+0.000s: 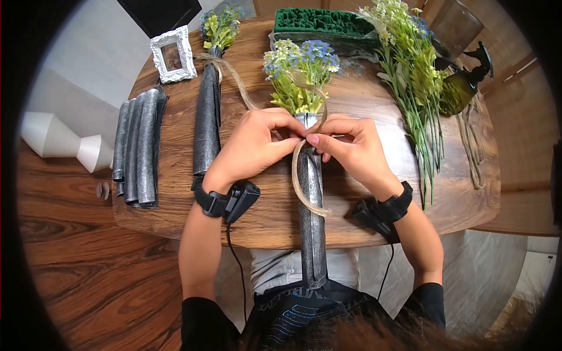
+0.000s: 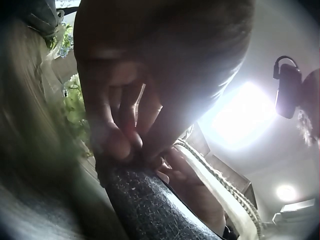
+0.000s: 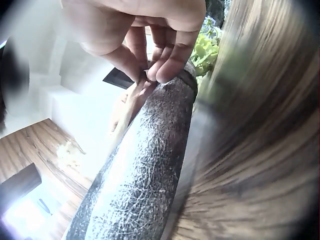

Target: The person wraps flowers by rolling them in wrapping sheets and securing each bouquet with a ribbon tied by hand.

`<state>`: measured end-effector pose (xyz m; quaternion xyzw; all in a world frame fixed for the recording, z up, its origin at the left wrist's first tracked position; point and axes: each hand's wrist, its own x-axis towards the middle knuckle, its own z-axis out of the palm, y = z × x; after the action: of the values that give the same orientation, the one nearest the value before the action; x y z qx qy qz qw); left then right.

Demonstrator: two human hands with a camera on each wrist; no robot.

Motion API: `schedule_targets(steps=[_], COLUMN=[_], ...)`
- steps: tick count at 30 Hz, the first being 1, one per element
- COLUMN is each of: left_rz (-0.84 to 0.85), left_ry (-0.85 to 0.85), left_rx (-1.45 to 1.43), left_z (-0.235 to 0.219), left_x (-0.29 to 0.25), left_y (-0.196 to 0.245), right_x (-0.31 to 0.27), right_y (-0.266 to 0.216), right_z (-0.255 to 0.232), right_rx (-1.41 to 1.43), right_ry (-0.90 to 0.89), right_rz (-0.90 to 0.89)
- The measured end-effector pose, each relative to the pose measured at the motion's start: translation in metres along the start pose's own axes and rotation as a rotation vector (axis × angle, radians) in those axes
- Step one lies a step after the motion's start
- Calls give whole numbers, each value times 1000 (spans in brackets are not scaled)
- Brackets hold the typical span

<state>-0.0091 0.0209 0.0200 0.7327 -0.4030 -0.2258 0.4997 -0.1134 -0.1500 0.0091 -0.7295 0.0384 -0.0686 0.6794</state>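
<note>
A bouquet of blue and white flowers [image 1: 301,70] with yellow-green leaves is wrapped in a long dark grey, silvery-streaked paper sleeve [image 1: 312,234]. It points away from the person, its lower end at the person's lap. Both hands meet at the neck of the wrap, just below the leaves. My left hand [image 1: 260,140] pinches a beige ribbon [image 1: 297,181] there between thumb and fingers. From the other side, my right hand [image 1: 354,143] pinches the same ribbon. One ribbon tail curves down over the wrap; another loops up by the leaves. Fingers hide the crossing.
Left on the wooden table [image 1: 257,199] lie another wrapped bouquet [image 1: 208,123] with ribbon, rolled dark sheets [image 1: 140,146] and a white picture frame [image 1: 174,54]. Green foam [image 1: 325,23] stands behind. Loose flower stems [image 1: 413,99], a spray bottle [image 1: 462,88] and cord [image 1: 471,146] are right.
</note>
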Motion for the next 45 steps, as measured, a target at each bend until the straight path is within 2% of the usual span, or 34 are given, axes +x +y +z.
schedule_targets(steps=[10,13,18,22,24,30,33,36,40,42,45], left_rz=[60,80,114,118,118,118,96,-135,-95,-33,-85], left_ry=[37,49,80,105,104,96,61,22,15,11,-5], left_rx=[94,92,86,97,111,92,52,-171,-236,-80,-53], left_z=[0,2,5,7,9,12,10,10,9,8,5], left_x=[0,1,0,0,0,1,1,0,1,0,0], left_y=[8,7,3,6,6,1,-1,6,5,5,10], right_x=[-1,-2,-3,-4,-4,-4,-1,2,4,4,4], right_y=[-1,-2,-4,-6,-2,0,-1,4,4,2,4], right_z=[2,2,4,8,8,5,2,-1,2,1,0], right_rx=[51,-40,-337,-399,-531,-674,-653,-535,-453,-462,-459], right_ry=[14,37,121,172,221,177,169,171,199,205,198], right_rz=[-25,-107,-355,-364,-427,-480,-521,-521,-613,-635,-607])
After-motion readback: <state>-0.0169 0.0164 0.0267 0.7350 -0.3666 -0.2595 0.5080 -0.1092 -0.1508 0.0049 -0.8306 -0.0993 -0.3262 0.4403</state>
